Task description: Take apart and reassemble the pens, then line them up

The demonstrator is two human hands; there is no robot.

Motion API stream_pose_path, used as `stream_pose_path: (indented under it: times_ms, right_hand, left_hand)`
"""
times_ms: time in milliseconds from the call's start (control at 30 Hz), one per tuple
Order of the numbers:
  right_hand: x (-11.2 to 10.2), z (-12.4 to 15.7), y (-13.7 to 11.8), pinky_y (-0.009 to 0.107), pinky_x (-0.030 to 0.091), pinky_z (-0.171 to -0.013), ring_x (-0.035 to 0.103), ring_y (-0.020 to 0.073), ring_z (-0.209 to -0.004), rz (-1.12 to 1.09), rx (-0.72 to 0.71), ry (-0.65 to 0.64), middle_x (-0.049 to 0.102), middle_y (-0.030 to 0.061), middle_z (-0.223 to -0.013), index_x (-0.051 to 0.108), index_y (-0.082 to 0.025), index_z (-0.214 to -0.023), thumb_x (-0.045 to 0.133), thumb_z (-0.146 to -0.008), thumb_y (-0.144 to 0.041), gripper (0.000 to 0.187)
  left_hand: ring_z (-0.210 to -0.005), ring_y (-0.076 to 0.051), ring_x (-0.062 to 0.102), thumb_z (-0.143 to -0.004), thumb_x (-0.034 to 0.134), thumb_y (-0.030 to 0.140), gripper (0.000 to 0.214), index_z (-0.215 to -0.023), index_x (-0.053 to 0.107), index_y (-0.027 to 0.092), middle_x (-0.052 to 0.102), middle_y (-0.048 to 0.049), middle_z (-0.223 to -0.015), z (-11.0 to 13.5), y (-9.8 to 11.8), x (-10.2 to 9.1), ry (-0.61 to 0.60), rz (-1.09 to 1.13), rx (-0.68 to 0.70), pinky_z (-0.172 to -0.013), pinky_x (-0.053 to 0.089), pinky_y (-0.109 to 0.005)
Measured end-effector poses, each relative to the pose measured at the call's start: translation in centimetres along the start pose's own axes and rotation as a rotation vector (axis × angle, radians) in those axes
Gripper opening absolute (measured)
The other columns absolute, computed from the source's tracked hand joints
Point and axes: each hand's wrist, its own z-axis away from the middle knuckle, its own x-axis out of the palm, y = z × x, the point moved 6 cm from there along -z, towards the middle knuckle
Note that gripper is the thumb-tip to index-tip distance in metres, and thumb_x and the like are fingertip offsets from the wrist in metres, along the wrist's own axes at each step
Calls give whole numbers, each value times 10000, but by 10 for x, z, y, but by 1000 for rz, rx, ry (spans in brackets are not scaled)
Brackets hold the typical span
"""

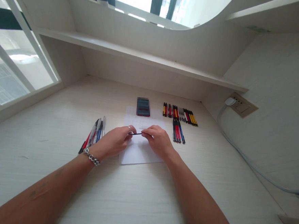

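Observation:
Over a white sheet of paper (136, 155), my two hands meet at a thin dark stick (137, 134), slim like a pen or a refill; its exact kind is too small to tell. My left hand (118, 139), with a ring and a chain bracelet, pinches its left end. The fingertips of my right hand (157, 140) are closed round the other end. To the left of my left hand lies a loose bunch of pens (94, 133), clear, red and dark. Right of my right hand is a small row of red, black and blue pens (178, 131).
A longer row of pens (180, 114), yellow, red, clear and black, lies farther back right. A dark pixelated block (143, 107) sits at the paper's top edge. A shelf (143, 60) overhangs the desk's back. On the right wall, a white plug and cable (229, 139) run from the socket (243, 105).

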Motion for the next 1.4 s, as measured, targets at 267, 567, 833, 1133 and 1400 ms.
stream_pose_path:
  times_ms: [267, 567, 833, 1133, 1400]
  right_hand:
    - [-26, 1, 35, 282, 429, -732, 590, 167, -788, -33, 109, 78, 675, 35, -849, 715, -233, -867, 576, -842, -223, 141]
    - [-3, 6, 47, 292, 411, -764, 596, 197, -848, 83, 207, -53, 671, 57, -906, 743, -249, -850, 564, -836, -239, 179]
    - [-11, 3, 30, 291, 408, -759, 581, 177, -834, -6, 219, 43, 663, 56, -888, 709, -207, -879, 548, -855, -266, 173]
    - [50, 10, 0, 252, 433, -553, 566, 118, -586, -971, 487, -248, 647, 61, -774, 608, -152, -871, 436, -896, -521, 407]
    - [60, 14, -4, 235, 401, -545, 525, 95, -522, -1274, 581, -386, 629, 50, -656, 629, -113, -778, 562, -861, -439, 343]
  left_hand:
    - [-839, -209, 630, -900, 417, 298, 254, -1097, 562, 229, 682, -52, -926, -2, -11, -13, 74, 34, -74, -746, 444, -302]
    - [-830, -200, 634, -900, 446, 352, 246, -1035, 605, 222, 697, -42, -909, -1, -9, -16, 120, 44, -64, -743, 445, -287]
    - [-805, -178, 618, -895, 479, 314, 274, -1077, 675, 254, 676, -41, -918, 0, -2, -17, 148, 17, 56, -749, 445, -283]
    - [-791, -167, 620, -830, 604, 267, 141, -928, 689, 210, 687, -29, -862, 6, 22, -22, 177, 30, 137, -727, 452, -277]
    - [-830, -166, 609, -832, 602, 228, 129, -873, 724, 234, 672, -31, -877, 6, 26, -21, 139, 5, 213, -775, 448, -284]
